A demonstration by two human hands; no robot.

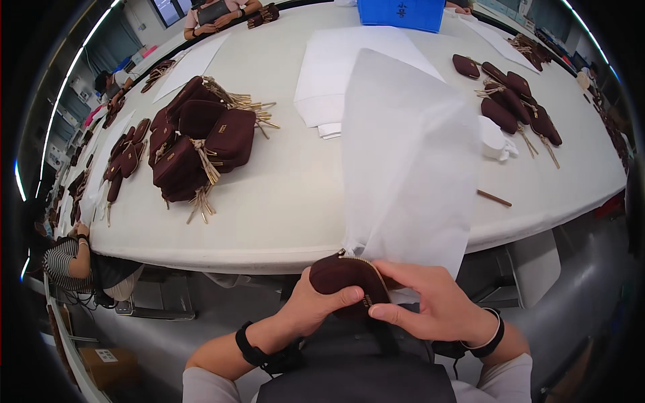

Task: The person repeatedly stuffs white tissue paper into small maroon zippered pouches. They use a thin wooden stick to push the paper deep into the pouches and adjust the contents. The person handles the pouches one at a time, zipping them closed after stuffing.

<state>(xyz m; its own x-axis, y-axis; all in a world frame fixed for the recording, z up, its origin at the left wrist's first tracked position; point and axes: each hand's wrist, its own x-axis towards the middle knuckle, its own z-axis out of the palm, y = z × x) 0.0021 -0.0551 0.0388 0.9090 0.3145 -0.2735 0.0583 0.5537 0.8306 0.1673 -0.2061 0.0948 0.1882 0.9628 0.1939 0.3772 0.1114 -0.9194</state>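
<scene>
Well, a rounded dark maroon pouch (339, 274) — gold zip (367, 262) along its curve — pinched by left fingers (345, 296) and right fingers (411, 274).

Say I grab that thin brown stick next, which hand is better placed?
Probably your right hand: the brown stick lies on that side, nearer to it. Your left hand is farther away; both hold the maroon pouch.

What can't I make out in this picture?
- Inside of the maroon pouch: hidden in the head view by its own outer wall.
- Most fingers of the left hand: hidden in the head view behind the pouch.
- Top of the blue bin: cut off by the head view's upper edge.
- Exact count in the big pouch pile: overlapping pouches hide others in the head view.
</scene>
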